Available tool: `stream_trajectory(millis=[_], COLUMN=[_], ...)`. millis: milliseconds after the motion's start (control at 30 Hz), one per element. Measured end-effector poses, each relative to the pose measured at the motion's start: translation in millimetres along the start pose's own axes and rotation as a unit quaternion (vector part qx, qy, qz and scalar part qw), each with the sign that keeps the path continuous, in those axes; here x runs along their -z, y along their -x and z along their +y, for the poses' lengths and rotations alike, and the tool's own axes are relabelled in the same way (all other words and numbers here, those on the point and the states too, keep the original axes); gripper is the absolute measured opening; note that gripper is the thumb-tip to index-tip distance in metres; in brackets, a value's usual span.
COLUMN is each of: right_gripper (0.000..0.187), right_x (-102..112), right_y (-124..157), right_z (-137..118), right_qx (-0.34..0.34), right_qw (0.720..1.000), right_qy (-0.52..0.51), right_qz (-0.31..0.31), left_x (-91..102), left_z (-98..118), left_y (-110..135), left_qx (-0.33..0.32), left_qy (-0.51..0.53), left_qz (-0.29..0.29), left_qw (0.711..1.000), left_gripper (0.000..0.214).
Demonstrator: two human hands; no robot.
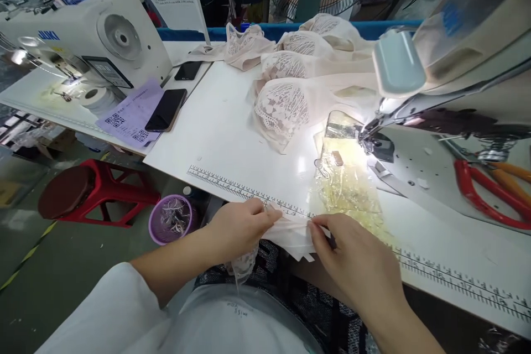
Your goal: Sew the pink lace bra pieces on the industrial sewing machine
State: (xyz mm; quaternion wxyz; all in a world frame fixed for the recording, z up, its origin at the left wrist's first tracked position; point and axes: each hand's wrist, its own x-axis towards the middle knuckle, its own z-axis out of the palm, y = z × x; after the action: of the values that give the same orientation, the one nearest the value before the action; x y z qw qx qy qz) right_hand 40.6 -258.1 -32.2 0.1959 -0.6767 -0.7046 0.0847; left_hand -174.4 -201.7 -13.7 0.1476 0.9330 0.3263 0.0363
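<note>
My left hand [237, 230] pinches one end of a pale lace bra [291, 237] at the table's front edge. A lace part of it hangs down below that hand. The fingertips of my right hand [357, 257] are closed on the other end, so a strip of sheer fabric stretches between the two hands. Just beyond them a printed ruler scale [232, 183] runs along the table edge. To the right, yellow tape under clear film [346, 180] covers the bed by the lit sewing machine needle area [365, 131].
Several lace bras [284, 108] lie joined in a row at the back. Red-handled scissors [483, 188] rest at the right. On the left are a second sewing machine [95, 27], a phone [166, 109], a purple paper [135, 108], a red stool [112, 193] and a purple basket [155, 215].
</note>
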Motion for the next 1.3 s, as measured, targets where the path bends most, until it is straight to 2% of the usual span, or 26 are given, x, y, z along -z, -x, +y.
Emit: stream_trajectory(millis=[133, 300, 500, 667, 800, 933, 1133, 1300], right_gripper=[0.026, 0.026, 0.026, 0.027, 0.030, 0.030, 0.022, 0.020], right_x=[-1, 3, 4, 4, 10, 17, 17, 26], right_y=[-2, -2, -5, -8, -7, -4, 1, 7], right_z=[-3, -8, -8, -8, -8, 3, 28, 30], right_qx=[0.008, -0.009, -0.015, -0.019, -0.024, -0.026, 0.030, 0.015], right_qw=[1.000, 0.999, 0.999, 0.999, 0.999, 0.998, 0.997, 1.000], right_qy=[0.018, 0.036, 0.030, 0.025, 0.019, 0.015, -0.028, -0.012], right_qz=[0.015, 0.024, 0.017, 0.013, -0.020, -0.046, -0.067, -0.012], left_x=[0.2, 4.5, 12.1, 10.8, 3.7, 3.0, 6.9, 7.4], left_z=[-1, 2, 3, 2, 2, 5, 11, 14], left_y=[-1, -7, -9, -6, -3, -2, -4, -5], left_qx=[0.020, 0.028, -0.005, -0.053, -0.065, -0.058, -0.053, -0.052], left_qy=[-0.034, -0.052, -0.121, -0.096, -0.091, -0.102, -0.124, -0.131], left_qz=[0.018, -0.008, -0.047, -0.067, -0.040, -0.035, -0.054, -0.048], left_qw=[0.999, 0.998, 0.992, 0.992, 0.993, 0.993, 0.989, 0.989], left_gripper=[0.033, 0.030, 0.032, 0.037, 0.041, 0.043, 0.044, 0.045])
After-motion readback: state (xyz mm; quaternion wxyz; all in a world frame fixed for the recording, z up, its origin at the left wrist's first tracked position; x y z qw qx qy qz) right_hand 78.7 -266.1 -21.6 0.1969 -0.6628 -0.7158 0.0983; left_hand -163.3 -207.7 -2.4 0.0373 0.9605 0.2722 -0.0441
